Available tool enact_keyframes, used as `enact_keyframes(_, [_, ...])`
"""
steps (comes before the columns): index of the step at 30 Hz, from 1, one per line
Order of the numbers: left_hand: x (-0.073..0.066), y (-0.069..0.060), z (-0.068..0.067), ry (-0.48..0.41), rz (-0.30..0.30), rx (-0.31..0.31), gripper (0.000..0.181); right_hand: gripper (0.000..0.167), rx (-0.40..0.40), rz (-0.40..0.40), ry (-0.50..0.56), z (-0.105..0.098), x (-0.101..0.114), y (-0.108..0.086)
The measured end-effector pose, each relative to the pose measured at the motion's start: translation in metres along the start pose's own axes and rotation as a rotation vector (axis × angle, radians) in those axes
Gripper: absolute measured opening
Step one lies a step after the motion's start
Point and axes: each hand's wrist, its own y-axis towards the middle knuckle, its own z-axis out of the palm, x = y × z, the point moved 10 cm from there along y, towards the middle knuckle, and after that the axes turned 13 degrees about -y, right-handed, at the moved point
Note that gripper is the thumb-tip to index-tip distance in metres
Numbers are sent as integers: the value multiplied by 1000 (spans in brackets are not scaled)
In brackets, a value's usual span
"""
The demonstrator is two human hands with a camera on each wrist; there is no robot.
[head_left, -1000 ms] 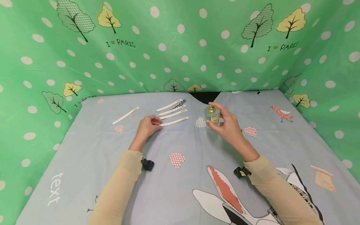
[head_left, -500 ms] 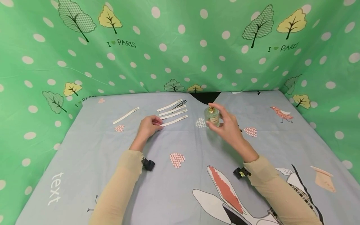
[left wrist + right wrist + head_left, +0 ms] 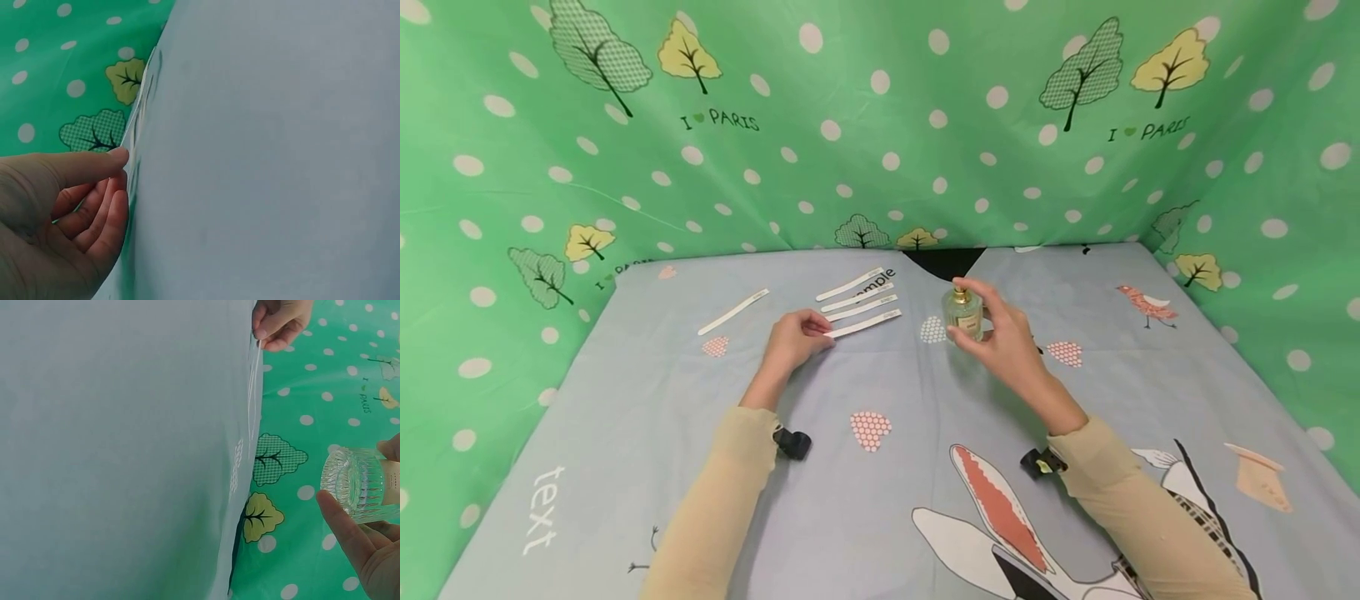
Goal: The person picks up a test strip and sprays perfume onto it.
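My left hand (image 3: 795, 340) pinches the near end of a white paper perfume strip (image 3: 868, 322), the front one of several lying side by side with small print at their right ends. In the left wrist view, the thumb (image 3: 115, 157) presses against the strip's end. My right hand (image 3: 1011, 346) grips a clear glass perfume bottle (image 3: 962, 310) with a gold neck and a cream label. Its index finger lies on the bottle's top and the thumb is low on the glass. The ribbed bottle base (image 3: 350, 484) shows in the right wrist view, above the table surface.
Another white strip (image 3: 733, 312) lies alone to the left of my left hand. A grey-blue printed cloth (image 3: 820, 517) covers the table. A green dotted curtain (image 3: 865, 167) hangs along the back and sides.
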Motion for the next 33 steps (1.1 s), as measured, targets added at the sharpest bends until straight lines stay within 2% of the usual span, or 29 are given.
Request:
enact_keyframes(8, [-19,-2,-13,-19,51,-23,22,69,-9,-6,-21,0,0,0])
enact_keyframes(15, [-35,-8,-23,-40,63,-37,23,69,-21,-23,-13,0,2,1])
enact_keyframes(25, [-54,-17,-30,-82,108,-54,22,68,-29,-29,-33,2,3,0])
enact_keyframes(33, [-71,-27,-29,-94,138,-49,21,68,-15,-18,-44,5,3,2])
